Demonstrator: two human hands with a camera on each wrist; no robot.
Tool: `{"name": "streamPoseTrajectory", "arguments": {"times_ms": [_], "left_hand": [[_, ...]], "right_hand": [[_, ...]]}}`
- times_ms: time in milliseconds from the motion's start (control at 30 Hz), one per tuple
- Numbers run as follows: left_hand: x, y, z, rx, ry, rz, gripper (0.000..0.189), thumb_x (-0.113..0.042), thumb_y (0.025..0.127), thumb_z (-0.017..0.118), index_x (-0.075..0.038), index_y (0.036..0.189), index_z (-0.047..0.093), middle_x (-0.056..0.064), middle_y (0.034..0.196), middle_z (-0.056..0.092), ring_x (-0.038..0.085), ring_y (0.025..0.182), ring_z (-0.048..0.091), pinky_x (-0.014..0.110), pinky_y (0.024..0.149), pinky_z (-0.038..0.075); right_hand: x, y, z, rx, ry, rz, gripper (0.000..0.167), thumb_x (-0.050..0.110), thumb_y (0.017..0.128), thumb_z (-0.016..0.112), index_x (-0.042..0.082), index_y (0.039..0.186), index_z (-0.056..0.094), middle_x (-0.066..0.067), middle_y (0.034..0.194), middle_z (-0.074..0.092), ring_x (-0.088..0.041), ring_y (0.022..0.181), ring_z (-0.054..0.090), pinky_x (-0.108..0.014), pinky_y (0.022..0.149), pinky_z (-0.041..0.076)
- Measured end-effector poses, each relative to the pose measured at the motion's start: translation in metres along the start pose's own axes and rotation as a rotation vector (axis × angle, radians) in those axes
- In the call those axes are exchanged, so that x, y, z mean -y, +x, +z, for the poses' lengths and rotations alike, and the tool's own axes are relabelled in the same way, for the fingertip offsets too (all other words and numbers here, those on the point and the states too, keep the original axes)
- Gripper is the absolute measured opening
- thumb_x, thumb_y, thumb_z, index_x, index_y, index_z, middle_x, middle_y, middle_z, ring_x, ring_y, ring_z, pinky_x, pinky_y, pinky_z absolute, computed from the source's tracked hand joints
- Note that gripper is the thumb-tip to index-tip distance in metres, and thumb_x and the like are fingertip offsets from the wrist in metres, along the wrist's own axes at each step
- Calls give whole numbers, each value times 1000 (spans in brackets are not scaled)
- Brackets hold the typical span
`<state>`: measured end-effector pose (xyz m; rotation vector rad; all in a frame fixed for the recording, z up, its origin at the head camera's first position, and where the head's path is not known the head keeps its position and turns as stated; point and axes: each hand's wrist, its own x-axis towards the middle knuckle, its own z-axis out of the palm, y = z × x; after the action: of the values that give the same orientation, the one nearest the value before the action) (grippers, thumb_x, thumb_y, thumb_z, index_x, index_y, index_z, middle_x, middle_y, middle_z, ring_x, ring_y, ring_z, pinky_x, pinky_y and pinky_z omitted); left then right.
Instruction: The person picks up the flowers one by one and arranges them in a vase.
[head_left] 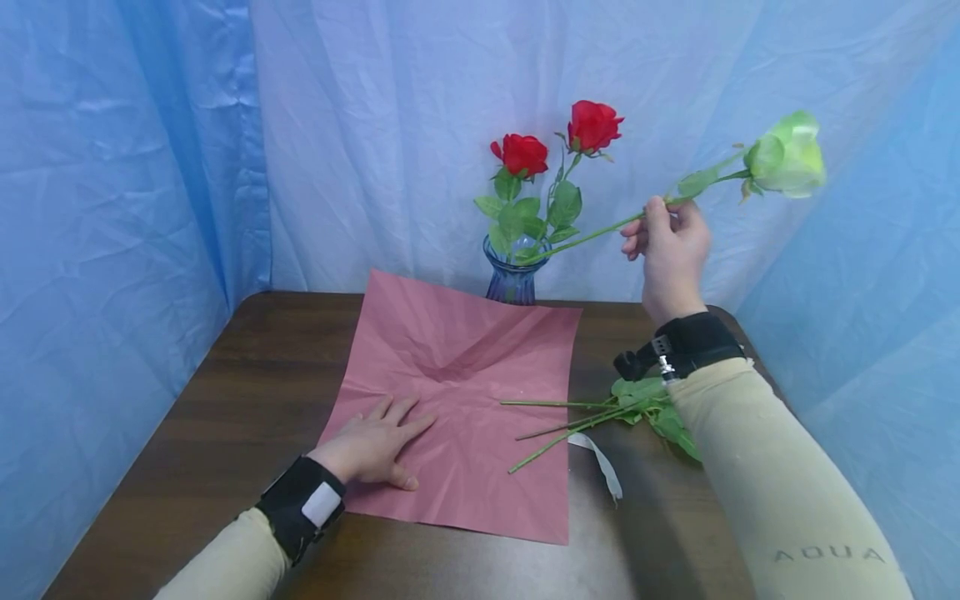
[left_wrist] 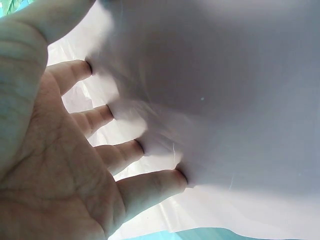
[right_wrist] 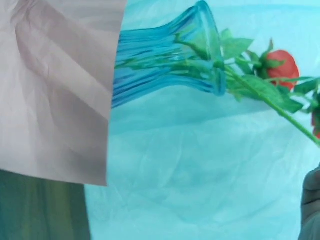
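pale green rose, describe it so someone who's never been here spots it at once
Start at the brown table and find the blue vase behind the pink paper. From the vase's mouth, a long stem slants up rightward in the head view to the pale green rose. Its colour sets it apart from the two red roses.

We note a dark brown wood-grain table (head_left: 225,417), a pale sheen near its front, blue curtains (head_left: 375,125) hanging in folds behind and at both sides, a narrow curved whitish strip (head_left: 606,468) lying right of centre.
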<state>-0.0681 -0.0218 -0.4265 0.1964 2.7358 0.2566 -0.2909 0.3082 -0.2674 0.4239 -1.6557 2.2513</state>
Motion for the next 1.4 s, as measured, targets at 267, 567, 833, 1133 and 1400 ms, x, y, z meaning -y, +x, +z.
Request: {"name": "streamPoseTrajectory", "arguments": {"times_ms": [267, 567, 833, 1133, 1400], "left_hand": [[0, -1, -1, 2, -16, 1, 97, -54, 80, 82, -31, 161, 33, 9, 170, 16, 45, 154, 14, 73, 112, 26], [-1, -1, -1, 6, -26, -6, 97, -54, 80, 82, -32, 161, 33, 9, 170, 16, 45, 154, 14, 75, 112, 26], [-1, -1, -1, 12, -32, -11, 97, -53, 80, 82, -33, 161, 32, 9, 170, 16, 45, 154, 14, 75, 112, 25], [0, -1, -1, 6, -9, -3, 97, -55, 80, 81, -33, 161, 31, 9, 170, 16, 45, 154, 15, 74, 112, 26], [0, 0, 1, 5, -17, -4, 98, -54, 79, 82, -33, 161, 31, 9, 170, 17, 45, 153, 15, 75, 111, 26]], "right_hand": [[11, 4, 8, 27, -98, 2, 20, 25, 103, 63, 7, 103, 55, -9, 70, 67, -15, 51, 60, -24, 51, 51], [20, 7, 11, 89, -329, 67, 25, 31, 101, 66, 8, 101, 58, -5, 72, 67, -13, 53, 61, -22, 53, 52], [13, 6, 19, 147, -396, 130, 25, 31, 102, 63, 7, 106, 59, -2, 71, 67, -11, 55, 61, -23, 54, 51], [7, 5, 26, 190, -420, 149, 23, 28, 104, 62, 5, 106, 61, -1, 68, 65, -11, 53, 60, -24, 53, 51], [-2, 2, 33, 234, -449, 153, 33, 28, 105, 60, -4, 112, 63, 1, 64, 63, -10, 51, 59, -24, 51, 51]]}}
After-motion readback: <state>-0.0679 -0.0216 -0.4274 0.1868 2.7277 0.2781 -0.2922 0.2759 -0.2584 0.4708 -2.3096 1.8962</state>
